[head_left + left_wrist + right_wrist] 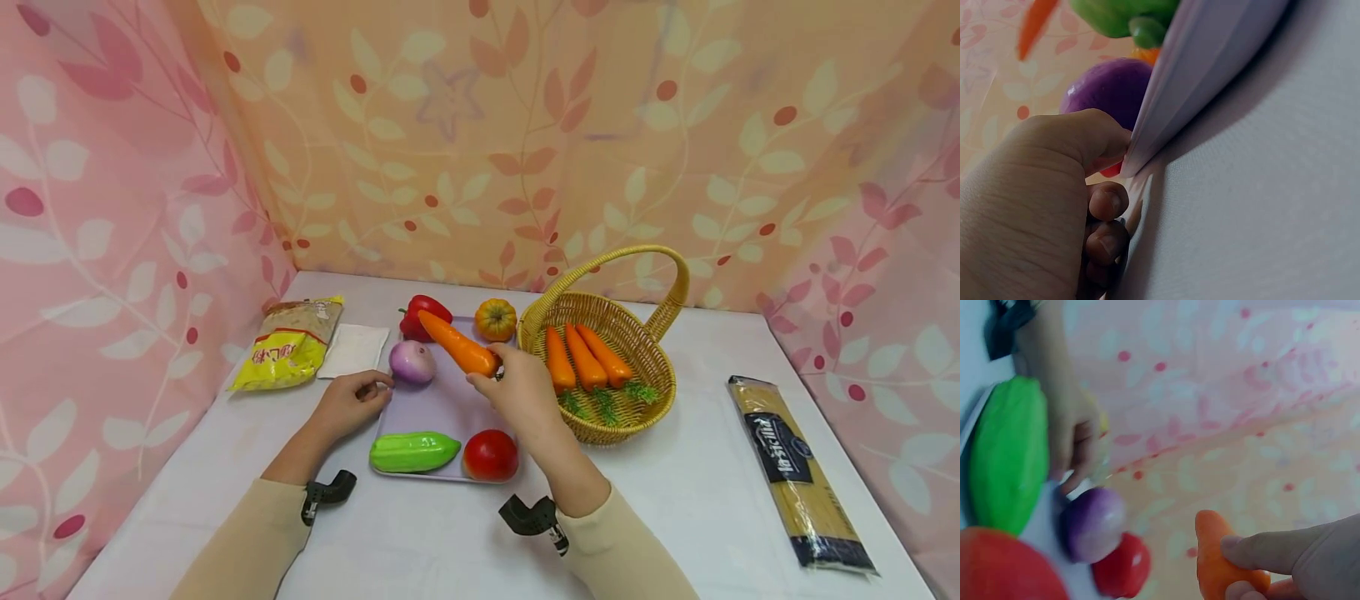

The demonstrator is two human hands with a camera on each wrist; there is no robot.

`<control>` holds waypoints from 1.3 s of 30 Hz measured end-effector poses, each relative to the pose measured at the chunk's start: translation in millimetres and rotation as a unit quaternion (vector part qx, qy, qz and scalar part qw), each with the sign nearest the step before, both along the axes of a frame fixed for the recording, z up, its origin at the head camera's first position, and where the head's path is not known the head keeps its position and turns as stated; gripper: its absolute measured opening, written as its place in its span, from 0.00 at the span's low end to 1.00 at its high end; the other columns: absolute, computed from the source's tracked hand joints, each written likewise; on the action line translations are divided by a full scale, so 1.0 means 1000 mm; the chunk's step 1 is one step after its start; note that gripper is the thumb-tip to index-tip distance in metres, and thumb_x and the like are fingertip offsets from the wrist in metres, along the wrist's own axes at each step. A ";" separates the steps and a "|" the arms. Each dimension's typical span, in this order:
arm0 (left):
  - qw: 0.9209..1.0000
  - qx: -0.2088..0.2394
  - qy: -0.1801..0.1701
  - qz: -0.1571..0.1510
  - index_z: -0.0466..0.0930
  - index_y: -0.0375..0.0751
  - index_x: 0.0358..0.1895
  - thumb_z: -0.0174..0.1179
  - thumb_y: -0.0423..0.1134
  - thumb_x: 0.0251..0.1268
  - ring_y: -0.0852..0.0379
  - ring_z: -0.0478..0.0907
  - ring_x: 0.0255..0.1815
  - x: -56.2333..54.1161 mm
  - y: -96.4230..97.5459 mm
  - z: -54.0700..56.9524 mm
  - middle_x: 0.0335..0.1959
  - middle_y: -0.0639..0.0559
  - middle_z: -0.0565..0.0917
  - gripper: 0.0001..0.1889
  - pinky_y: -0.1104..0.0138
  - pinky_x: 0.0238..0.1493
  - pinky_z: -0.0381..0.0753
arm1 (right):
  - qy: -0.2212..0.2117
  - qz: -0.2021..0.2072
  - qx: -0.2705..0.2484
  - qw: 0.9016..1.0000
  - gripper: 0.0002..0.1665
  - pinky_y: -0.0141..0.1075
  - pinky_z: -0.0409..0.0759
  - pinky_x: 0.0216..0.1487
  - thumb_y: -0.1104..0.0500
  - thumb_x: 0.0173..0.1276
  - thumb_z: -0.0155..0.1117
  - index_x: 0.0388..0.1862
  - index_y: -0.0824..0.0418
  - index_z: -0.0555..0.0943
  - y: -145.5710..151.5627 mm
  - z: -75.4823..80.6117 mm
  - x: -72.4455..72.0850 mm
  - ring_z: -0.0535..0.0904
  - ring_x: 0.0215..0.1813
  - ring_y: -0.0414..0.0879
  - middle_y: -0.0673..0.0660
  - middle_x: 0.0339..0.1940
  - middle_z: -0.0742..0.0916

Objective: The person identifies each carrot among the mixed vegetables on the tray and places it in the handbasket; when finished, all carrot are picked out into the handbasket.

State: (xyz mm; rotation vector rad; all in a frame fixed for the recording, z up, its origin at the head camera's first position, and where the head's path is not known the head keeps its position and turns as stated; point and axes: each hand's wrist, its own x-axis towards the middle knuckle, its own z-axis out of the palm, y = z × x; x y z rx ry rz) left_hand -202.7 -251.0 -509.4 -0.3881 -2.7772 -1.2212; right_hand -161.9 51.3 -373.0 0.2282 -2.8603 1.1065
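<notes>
My right hand point(517, 387) grips an orange carrot point(456, 343) by its thick end, its tip pointing up and left over the lilac tray point(457, 400). In the right wrist view, the thumb lies along the carrot point(1213, 569). My left hand point(351, 407) holds the tray's left rim; in the left wrist view the thumb meets the rim point(1147, 125) and the other fingers curl beside it. On the tray are a purple onion point(412, 363), a red bell pepper point(425, 317), a small pumpkin point(496, 320), a green ridged vegetable point(415, 452) and a red tomato point(491, 456).
Right of the tray stands a wicker basket point(660, 400) with a tall handle, holding three carrots point(585, 358) with green tops. A yellow food bag point(288, 346) and a white packet point(352, 350) lie at left. A pasta pack point(798, 475) lies far right. Patterned cloth surrounds the table.
</notes>
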 end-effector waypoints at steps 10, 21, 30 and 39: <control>1.000 0.005 -0.005 0.003 0.88 0.50 0.46 0.67 0.39 0.68 0.55 0.70 0.26 -0.001 0.003 -0.002 0.21 0.55 0.73 0.07 0.64 0.30 0.69 | 0.024 -0.012 -0.050 0.998 0.32 0.36 0.74 0.25 0.46 0.60 0.80 0.62 0.53 0.84 0.042 0.049 0.036 0.73 0.21 0.48 0.55 0.40 0.85; 1.000 -0.001 -0.014 0.004 0.88 0.51 0.48 0.67 0.40 0.69 0.54 0.71 0.27 -0.001 0.000 -0.002 0.22 0.55 0.73 0.08 0.64 0.31 0.69 | 0.005 -0.080 -0.044 0.996 0.38 0.35 0.70 0.22 0.40 0.63 0.75 0.68 0.55 0.80 0.121 0.080 0.062 0.72 0.28 0.51 0.59 0.31 0.79; 1.000 0.009 -0.002 0.001 0.88 0.48 0.47 0.67 0.38 0.68 0.56 0.70 0.26 0.000 -0.001 -0.004 0.22 0.56 0.73 0.08 0.65 0.30 0.68 | -0.016 -0.131 -0.007 0.991 0.44 0.39 0.63 0.25 0.32 0.65 0.69 0.71 0.57 0.78 0.189 0.079 0.065 0.67 0.31 0.52 0.59 0.31 0.77; 1.000 0.006 0.014 0.000 0.88 0.49 0.46 0.68 0.38 0.67 0.57 0.70 0.26 -0.002 -0.002 -0.006 0.22 0.57 0.73 0.07 0.66 0.30 0.68 | -0.062 -0.158 -0.031 0.985 0.48 0.62 0.72 0.52 0.32 0.68 0.66 0.71 0.67 0.74 0.229 0.041 0.037 0.72 0.58 0.66 0.73 0.63 0.79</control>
